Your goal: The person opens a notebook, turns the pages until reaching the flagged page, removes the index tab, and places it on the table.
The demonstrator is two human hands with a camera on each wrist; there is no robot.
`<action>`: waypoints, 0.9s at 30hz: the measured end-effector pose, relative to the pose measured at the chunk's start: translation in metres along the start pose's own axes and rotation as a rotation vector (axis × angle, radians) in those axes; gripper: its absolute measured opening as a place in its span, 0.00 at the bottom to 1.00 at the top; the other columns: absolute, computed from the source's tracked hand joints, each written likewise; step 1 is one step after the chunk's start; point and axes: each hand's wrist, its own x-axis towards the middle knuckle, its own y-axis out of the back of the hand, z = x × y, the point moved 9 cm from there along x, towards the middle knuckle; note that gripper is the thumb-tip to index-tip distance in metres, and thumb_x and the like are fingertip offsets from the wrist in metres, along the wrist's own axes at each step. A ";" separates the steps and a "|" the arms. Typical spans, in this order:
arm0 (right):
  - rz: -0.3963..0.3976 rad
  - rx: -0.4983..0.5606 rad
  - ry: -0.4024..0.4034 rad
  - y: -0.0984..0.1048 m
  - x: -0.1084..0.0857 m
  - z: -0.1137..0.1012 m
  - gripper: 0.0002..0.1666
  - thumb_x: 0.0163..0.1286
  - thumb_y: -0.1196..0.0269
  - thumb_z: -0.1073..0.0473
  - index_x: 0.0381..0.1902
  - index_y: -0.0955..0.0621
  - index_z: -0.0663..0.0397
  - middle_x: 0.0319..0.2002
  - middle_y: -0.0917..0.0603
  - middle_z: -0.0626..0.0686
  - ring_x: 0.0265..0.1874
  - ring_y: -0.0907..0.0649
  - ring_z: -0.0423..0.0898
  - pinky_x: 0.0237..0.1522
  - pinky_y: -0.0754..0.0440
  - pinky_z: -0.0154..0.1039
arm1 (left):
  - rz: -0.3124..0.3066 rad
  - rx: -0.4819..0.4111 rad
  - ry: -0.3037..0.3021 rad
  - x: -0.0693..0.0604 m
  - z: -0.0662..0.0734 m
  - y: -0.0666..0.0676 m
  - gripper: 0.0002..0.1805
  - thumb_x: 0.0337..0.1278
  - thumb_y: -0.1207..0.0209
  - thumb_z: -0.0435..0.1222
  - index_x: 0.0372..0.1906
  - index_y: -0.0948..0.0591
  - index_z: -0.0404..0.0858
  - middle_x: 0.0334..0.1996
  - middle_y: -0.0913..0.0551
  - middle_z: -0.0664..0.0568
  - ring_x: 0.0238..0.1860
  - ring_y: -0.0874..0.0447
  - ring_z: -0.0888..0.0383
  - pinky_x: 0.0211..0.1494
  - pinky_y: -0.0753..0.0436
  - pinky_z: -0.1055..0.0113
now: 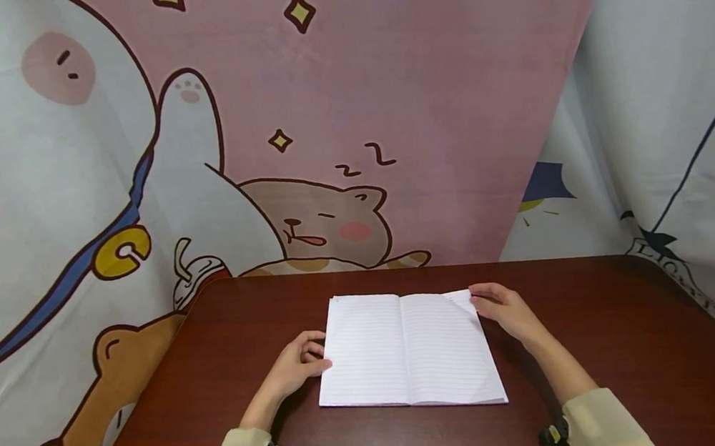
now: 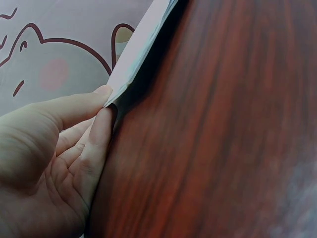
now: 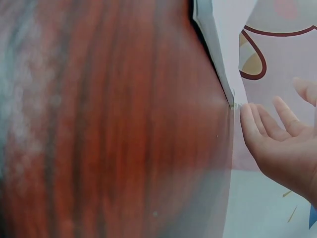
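An open notebook (image 1: 370,354) with lined white pages lies on the table, its fold running down the middle. My left hand (image 1: 292,367) is at its left edge. In the left wrist view, that hand (image 2: 54,144) pinches the edge of the notebook (image 2: 132,57), thumb on top and fingers beneath. At the upper right corner is my right hand (image 1: 514,317). The right wrist view shows this hand (image 3: 285,141) with loosely bent, spread fingers, fingertips by the corner of the notebook (image 3: 227,59); whether they touch it I cannot tell.
The dark reddish-brown table (image 1: 262,304) extends around the notebook. Behind it hangs a pink and white cloth (image 1: 452,135) with cartoon animals, and a pale cloth (image 1: 698,133) hangs at the right. Black devices are strapped to both wrists.
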 end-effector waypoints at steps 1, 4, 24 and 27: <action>-0.001 0.002 -0.007 0.000 0.000 0.002 0.28 0.75 0.42 0.56 0.66 0.29 0.69 0.65 0.26 0.70 0.44 0.26 0.19 0.51 0.21 0.24 | 0.000 -0.004 -0.004 0.000 0.001 0.000 0.29 0.58 0.35 0.27 0.63 0.30 0.24 0.42 0.20 0.33 0.33 0.23 0.57 0.35 0.20 0.73; -0.010 0.011 -0.031 -0.002 0.001 0.005 0.28 0.76 0.43 0.57 0.66 0.30 0.70 0.65 0.26 0.70 0.49 0.23 0.27 0.57 0.18 0.35 | -0.005 -0.018 -0.008 -0.001 0.001 0.000 0.29 0.58 0.34 0.27 0.63 0.30 0.25 0.42 0.20 0.34 0.34 0.22 0.57 0.36 0.20 0.73; -0.032 0.020 -0.071 -0.006 0.000 0.008 0.26 0.77 0.45 0.60 0.65 0.32 0.73 0.63 0.27 0.74 0.62 0.23 0.58 0.61 0.20 0.51 | -0.024 -0.047 -0.010 -0.001 -0.003 -0.001 0.30 0.59 0.34 0.30 0.64 0.30 0.26 0.43 0.20 0.35 0.34 0.23 0.57 0.37 0.17 0.71; -0.028 0.043 -0.061 -0.005 -0.001 0.006 0.26 0.77 0.45 0.62 0.66 0.33 0.74 0.63 0.27 0.75 0.63 0.23 0.61 0.60 0.20 0.52 | -0.024 -0.047 -0.013 -0.001 -0.003 -0.001 0.30 0.59 0.34 0.30 0.64 0.31 0.26 0.43 0.20 0.34 0.34 0.23 0.57 0.37 0.17 0.71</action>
